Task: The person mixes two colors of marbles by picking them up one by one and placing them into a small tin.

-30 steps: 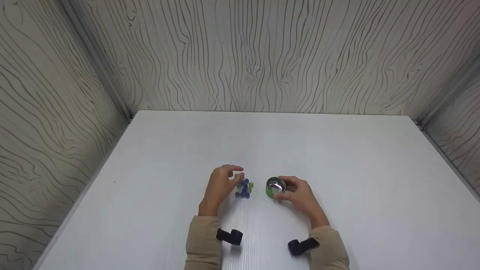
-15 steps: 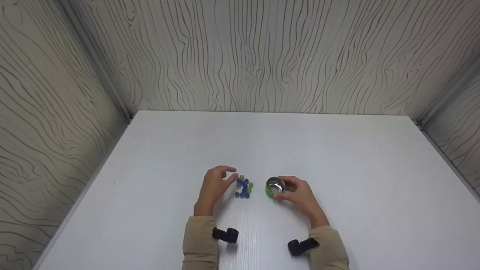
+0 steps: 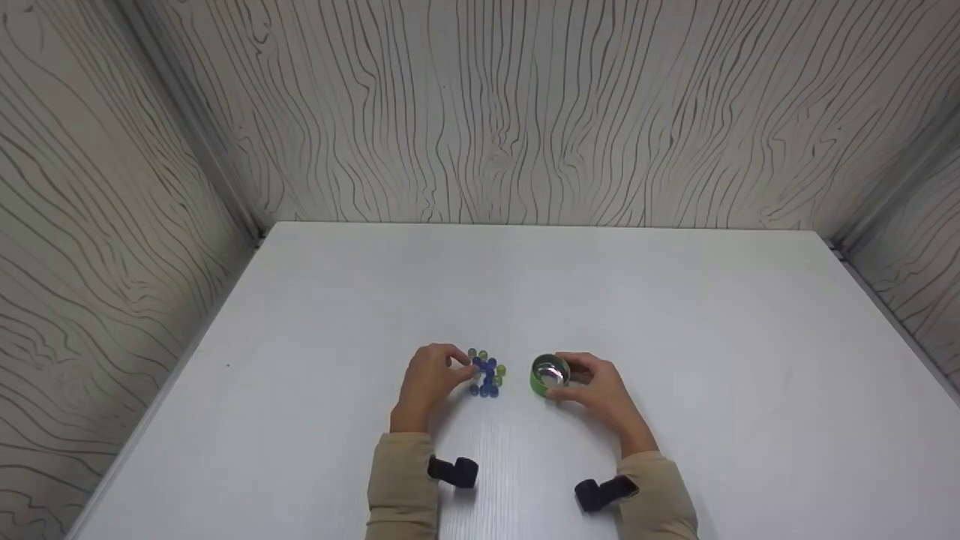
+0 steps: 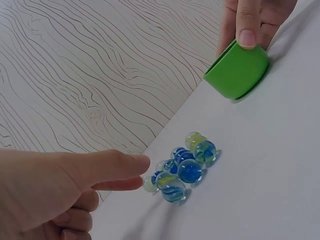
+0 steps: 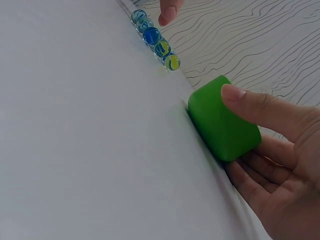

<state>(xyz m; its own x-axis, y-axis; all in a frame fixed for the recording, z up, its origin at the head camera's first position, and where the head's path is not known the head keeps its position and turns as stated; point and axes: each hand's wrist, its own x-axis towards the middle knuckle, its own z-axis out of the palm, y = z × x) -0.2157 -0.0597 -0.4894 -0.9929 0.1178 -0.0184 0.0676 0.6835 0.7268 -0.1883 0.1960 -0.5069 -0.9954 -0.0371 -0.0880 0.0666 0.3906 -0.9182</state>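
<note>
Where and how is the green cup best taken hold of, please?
I would probably grip the green cup by its outer wall, across the near and far sides, coming from the right, as the right hand does: it stands upright with its top open, and the marbles lie to its left.

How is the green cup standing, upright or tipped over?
Upright: the head view shows the green cup with its opening facing up, the right hand holding its side.

Round green cup [image 4: 237, 72], open side up, shiny silver inside, a bunch of round glass marbles [image 3: 489, 381] to the left of the cup, near but apart from it, see-through with blue and yellow-green colors, some touching each other
</note>
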